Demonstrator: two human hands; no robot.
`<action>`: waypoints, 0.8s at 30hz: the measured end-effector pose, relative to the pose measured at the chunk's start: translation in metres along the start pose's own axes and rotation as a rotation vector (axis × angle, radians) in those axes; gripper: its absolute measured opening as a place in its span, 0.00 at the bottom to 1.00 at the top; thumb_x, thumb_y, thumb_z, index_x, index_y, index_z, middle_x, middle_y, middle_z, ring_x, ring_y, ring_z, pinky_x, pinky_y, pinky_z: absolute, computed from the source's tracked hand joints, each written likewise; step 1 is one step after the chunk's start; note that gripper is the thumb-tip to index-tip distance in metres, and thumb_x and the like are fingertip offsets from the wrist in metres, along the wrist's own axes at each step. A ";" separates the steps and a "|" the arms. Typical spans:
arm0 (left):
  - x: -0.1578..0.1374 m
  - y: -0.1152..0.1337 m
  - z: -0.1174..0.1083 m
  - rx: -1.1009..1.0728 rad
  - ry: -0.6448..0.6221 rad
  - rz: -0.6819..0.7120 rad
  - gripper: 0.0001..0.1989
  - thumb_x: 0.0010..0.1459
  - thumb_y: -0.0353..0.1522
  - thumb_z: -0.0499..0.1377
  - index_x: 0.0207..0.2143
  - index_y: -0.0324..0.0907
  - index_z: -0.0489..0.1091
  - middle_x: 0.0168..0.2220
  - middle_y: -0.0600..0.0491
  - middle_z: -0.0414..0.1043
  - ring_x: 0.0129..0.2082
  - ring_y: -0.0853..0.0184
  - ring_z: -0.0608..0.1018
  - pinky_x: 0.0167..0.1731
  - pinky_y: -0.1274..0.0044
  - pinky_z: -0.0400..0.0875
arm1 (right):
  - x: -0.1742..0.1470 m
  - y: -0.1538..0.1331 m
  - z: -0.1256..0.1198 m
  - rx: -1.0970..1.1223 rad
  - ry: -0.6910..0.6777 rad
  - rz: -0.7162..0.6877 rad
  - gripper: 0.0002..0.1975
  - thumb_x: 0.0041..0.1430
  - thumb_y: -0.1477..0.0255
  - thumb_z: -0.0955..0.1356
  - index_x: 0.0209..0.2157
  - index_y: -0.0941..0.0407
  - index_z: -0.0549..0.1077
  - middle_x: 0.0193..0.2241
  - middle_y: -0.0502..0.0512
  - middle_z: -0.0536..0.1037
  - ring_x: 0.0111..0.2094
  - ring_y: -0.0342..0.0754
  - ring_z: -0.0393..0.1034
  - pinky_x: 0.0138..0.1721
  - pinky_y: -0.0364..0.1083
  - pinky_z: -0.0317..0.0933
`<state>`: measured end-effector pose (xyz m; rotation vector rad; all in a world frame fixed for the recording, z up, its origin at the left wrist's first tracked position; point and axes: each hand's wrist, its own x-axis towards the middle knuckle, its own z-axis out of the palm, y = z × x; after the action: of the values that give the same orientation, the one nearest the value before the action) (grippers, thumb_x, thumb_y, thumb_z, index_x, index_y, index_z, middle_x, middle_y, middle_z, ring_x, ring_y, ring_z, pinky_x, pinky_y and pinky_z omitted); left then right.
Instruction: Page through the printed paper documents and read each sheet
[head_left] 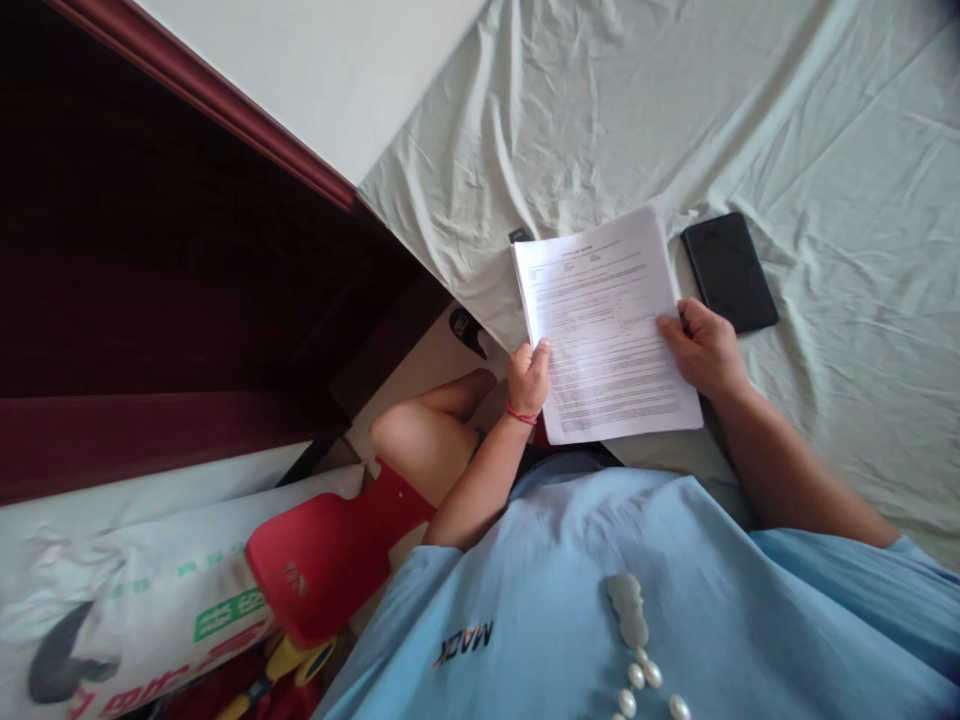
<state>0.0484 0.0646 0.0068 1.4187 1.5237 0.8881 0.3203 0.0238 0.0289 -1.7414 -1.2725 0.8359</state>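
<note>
A stack of printed paper sheets (611, 340) is held up in front of my blue shirt, its top page covered in small text too fine to read. At its left edge, my left hand (529, 378) grips the sheets with the thumb on top; a red string circles that wrist. My right hand (705, 345) pinches the opposite edge, thumb over the page and the other fingers partly hidden beneath. Close to the right hand, a black rectangular case (730, 272) lies on the pale sheet. A small dark object (519, 236) peeks out beyond the paper's upper left corner.
The wrinkled pale bedsheet (847, 260) spreads ahead and to the right. Dark red wooden furniture (187, 250) stands on the left. A red plastic seat (330, 555), a printed white sack (172, 590) and a yellow-handled tool (289, 662) are at lower left. A dark slipper (466, 330) is on the floor.
</note>
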 end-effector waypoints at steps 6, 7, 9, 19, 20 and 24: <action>-0.001 0.002 0.000 0.031 0.022 -0.015 0.20 0.68 0.49 0.58 0.31 0.45 0.74 0.30 0.52 0.78 0.32 0.63 0.78 0.38 0.71 0.71 | -0.001 0.002 0.000 0.022 -0.003 0.015 0.16 0.65 0.58 0.71 0.30 0.50 0.65 0.23 0.48 0.62 0.26 0.46 0.54 0.26 0.47 0.47; -0.001 0.002 -0.001 0.024 0.023 -0.023 0.20 0.67 0.50 0.59 0.32 0.45 0.75 0.31 0.52 0.79 0.33 0.63 0.79 0.39 0.71 0.72 | -0.001 0.001 -0.001 0.037 -0.005 0.023 0.16 0.65 0.58 0.71 0.30 0.50 0.65 0.23 0.48 0.63 0.26 0.46 0.54 0.26 0.47 0.48; -0.002 0.002 -0.001 -0.049 0.014 -0.053 0.20 0.67 0.51 0.60 0.35 0.44 0.78 0.34 0.50 0.82 0.37 0.61 0.82 0.43 0.71 0.74 | -0.001 -0.001 -0.001 0.090 -0.024 0.050 0.16 0.65 0.57 0.72 0.30 0.50 0.66 0.23 0.48 0.64 0.25 0.45 0.55 0.26 0.47 0.49; 0.001 0.023 -0.013 -0.459 -0.064 -0.142 0.28 0.57 0.57 0.69 0.41 0.42 0.81 0.41 0.46 0.86 0.47 0.56 0.86 0.53 0.66 0.80 | -0.004 -0.007 -0.005 0.372 -0.098 0.157 0.17 0.61 0.52 0.75 0.36 0.49 0.72 0.28 0.51 0.74 0.26 0.48 0.64 0.25 0.48 0.59; 0.003 0.026 -0.014 -0.426 -0.067 -0.123 0.28 0.58 0.58 0.68 0.41 0.43 0.81 0.41 0.47 0.85 0.46 0.57 0.85 0.50 0.67 0.80 | -0.004 -0.007 -0.005 0.387 -0.096 0.167 0.18 0.60 0.51 0.76 0.36 0.49 0.73 0.29 0.51 0.75 0.27 0.48 0.65 0.25 0.48 0.60; 0.013 0.027 -0.011 -0.310 -0.046 -0.034 0.28 0.64 0.59 0.63 0.42 0.44 0.79 0.40 0.48 0.84 0.46 0.58 0.84 0.47 0.69 0.79 | -0.006 -0.007 -0.006 0.446 -0.113 0.182 0.23 0.59 0.46 0.76 0.39 0.49 0.74 0.32 0.53 0.78 0.30 0.50 0.70 0.27 0.48 0.65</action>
<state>0.0486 0.0811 0.0342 1.1766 1.3065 1.0146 0.3210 0.0181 0.0379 -1.4762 -0.9150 1.2332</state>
